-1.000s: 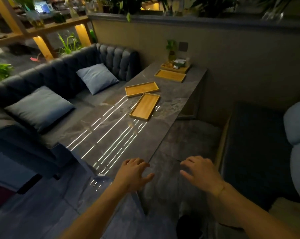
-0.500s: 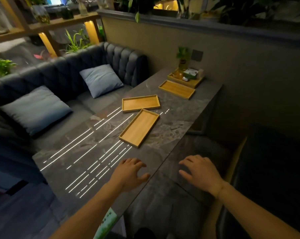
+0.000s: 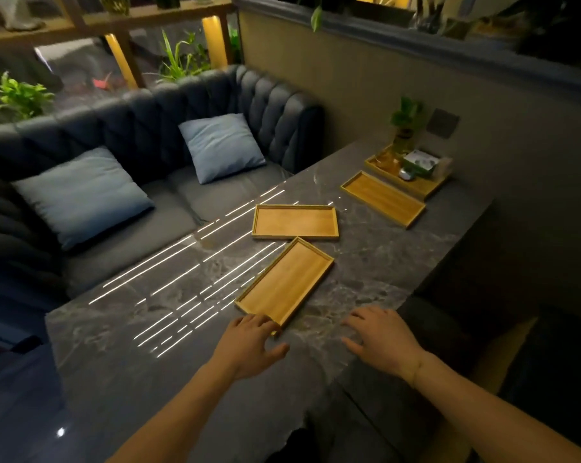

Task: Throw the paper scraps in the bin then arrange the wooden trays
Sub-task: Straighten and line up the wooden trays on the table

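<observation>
My left hand point(image 3: 249, 345), fingers spread, touches the near corner of the nearest shallow rectangular wooden tray point(image 3: 285, 282); my right hand point(image 3: 381, 340), spread, empty, over the grey marble table point(image 3: 148, 329).

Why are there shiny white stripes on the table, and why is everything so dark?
In the head view the room is dim, so the sofa looks murky; the white stripes are glare, thin lines of light mirrored on the glossy stone table; the three empty wooden trays glow warm yellow; edges bend because the lens is wide-angle, and both hands look slightly soft.
</observation>
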The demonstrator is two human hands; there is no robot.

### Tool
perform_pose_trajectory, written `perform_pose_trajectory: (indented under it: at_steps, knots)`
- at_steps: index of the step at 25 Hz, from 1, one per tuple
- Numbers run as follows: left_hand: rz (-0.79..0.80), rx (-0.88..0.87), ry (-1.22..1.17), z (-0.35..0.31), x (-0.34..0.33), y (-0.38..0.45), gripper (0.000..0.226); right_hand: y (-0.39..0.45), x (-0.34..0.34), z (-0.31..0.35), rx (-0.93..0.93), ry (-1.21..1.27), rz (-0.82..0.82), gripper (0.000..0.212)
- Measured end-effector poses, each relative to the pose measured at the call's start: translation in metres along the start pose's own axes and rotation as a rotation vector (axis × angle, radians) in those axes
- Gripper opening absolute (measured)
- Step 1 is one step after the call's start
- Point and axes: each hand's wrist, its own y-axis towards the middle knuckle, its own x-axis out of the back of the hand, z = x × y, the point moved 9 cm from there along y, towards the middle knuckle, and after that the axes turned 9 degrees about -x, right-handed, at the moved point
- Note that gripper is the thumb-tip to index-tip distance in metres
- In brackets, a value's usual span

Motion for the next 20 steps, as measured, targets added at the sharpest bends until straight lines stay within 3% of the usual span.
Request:
perform_pose_trajectory:
  at_steps: [5,14,20]
  knots:
    - [0.009,0.089,-0.075,0.037,-0.007,0.031,0.063,0.072,-0.004,0.006,0.064,0.002,0.062,0.037]
    - [0.026,0.277,-0.148,0.056,-0.040,0.041,0.060,0.157,-0.047,0.010,0.265,-0.056,0.227,0.045]
    - [0.036,0.540,-0.173,0.043,-0.068,0.057,0.059,0.224,-0.074,-0.010,0.434,-0.177,0.310,0.058]
